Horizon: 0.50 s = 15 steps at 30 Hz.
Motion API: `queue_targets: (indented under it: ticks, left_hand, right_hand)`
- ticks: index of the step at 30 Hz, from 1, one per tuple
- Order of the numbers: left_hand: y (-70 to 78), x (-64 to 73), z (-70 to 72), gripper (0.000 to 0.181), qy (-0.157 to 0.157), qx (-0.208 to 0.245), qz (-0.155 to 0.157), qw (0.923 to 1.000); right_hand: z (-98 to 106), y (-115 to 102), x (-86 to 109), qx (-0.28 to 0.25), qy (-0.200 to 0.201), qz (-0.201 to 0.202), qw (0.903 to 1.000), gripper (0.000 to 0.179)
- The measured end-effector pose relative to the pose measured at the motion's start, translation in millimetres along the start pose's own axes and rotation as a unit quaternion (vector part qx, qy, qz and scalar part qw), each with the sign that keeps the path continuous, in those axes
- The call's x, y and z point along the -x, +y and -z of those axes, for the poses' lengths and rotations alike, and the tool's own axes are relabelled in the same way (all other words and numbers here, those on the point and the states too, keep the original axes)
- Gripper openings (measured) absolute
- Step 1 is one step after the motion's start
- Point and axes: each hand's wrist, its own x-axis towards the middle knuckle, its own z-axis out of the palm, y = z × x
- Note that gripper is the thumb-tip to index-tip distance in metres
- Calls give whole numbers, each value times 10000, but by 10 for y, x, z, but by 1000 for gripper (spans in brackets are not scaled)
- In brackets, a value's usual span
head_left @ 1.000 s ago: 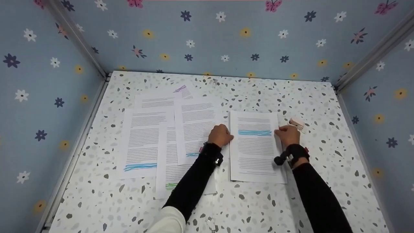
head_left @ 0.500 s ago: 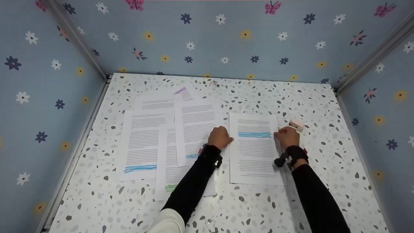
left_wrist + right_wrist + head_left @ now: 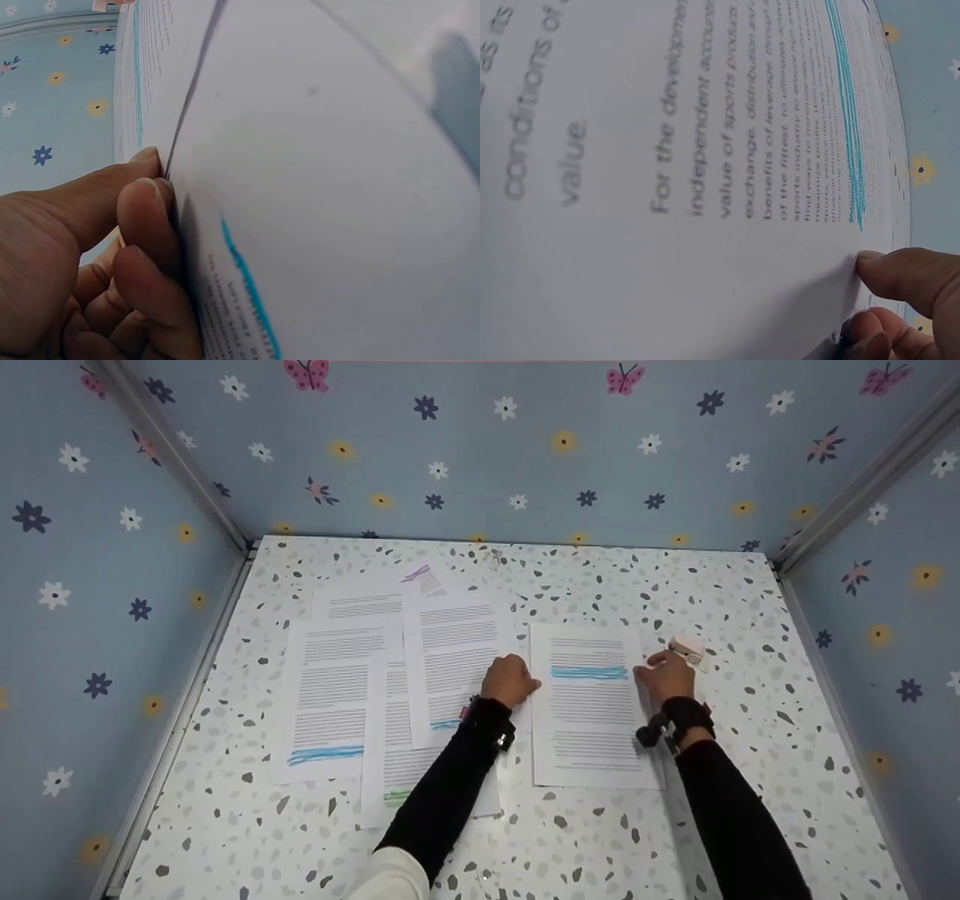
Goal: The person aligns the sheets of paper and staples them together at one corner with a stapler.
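Observation:
A stack of printed paper sheets (image 3: 589, 712) lies upright before me, a blue marker band across the upper text of its top page. At its left edge, the thumb and fingers of my left hand (image 3: 510, 680) pinch the sheets; the left wrist view shows the thumb (image 3: 139, 169) pressed against the paper there. My right hand (image 3: 667, 676) grips the opposite edge, its thumb (image 3: 892, 274) on the top page and the other fingers curled below the edge. Just beyond the right hand sits a small pale pink object (image 3: 687, 649), partly covered by it.
Several overlapping printed sheets (image 3: 330, 690) spread over the left of the speckled table (image 3: 585, 840), with blue, green and purple marker strokes. My left forearm crosses some of them. Flowered blue walls (image 3: 480, 450) enclose the back and both sides.
The stack's lower sheets, which peeked out at the bottom left edge, now sit more evenly under the top page. Both hands keep nearly the same places; the head view tilts slightly.

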Motion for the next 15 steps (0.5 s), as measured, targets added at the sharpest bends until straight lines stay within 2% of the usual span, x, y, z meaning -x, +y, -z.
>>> queue_targets:
  ticks: [4, 9, 15]
  left_hand:
    - [-1, 0, -7, 26, 34, -14, -58, 10000]
    - [-13, -20, -27, 24, 78, -143, -47, 9999]
    - [-20, -36, -27, 25, 57, -244, -9, 9997]
  right_hand:
    - [1, -8, -2, -11, 40, -38, 10000, 36]
    - [0, 1, 24, 128, 113, 113, 9998, 34]
    - [24, 14, 80, 210, -176, 136, 9995, 37]
